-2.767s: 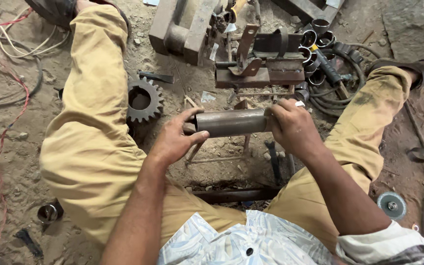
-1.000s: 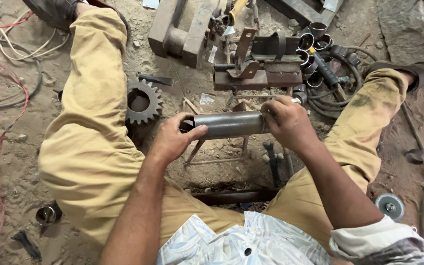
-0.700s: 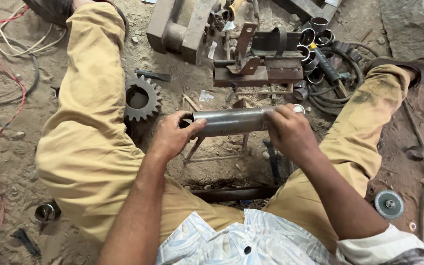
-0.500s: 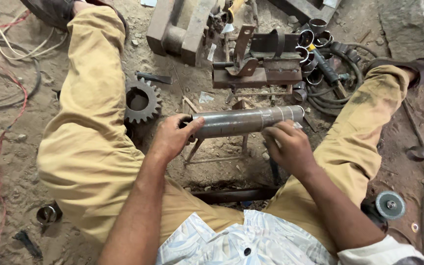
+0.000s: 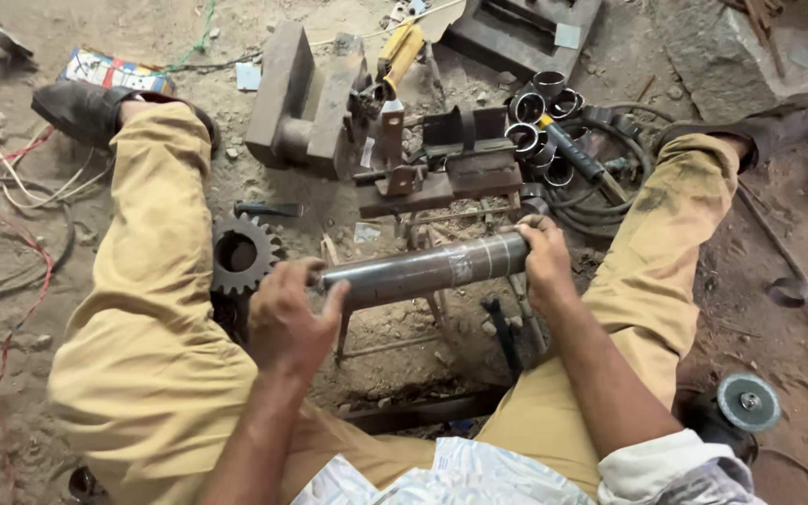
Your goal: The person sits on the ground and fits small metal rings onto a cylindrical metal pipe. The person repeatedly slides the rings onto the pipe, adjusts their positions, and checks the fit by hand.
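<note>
Since the earlier frames the right hand (image 5: 546, 265) has slid off the middle of the steel pipe (image 5: 427, 271) and back out to its right end, and the pipe now tilts, right end higher. The person sits on the dirt floor (image 5: 11, 309) with legs in tan trousers (image 5: 142, 309) spread wide, the pipe held across the gap between the knees, above a small metal stand (image 5: 395, 323). Beyond it lies a heavy steel vise block (image 5: 306, 98), with a clamp fixture (image 5: 441, 173) just beside it and a cluster of short pipe rings (image 5: 540, 117) to the right. A toothed gear (image 5: 241, 252) rests on the ground against the left thigh. The left hand (image 5: 287, 318) has its fingers curled around the pipe's left end, gripping it; the right hand's fingers wrap over the right end, closed on it. An angle grinder disc (image 5: 748, 402) lies by the right hip
</note>
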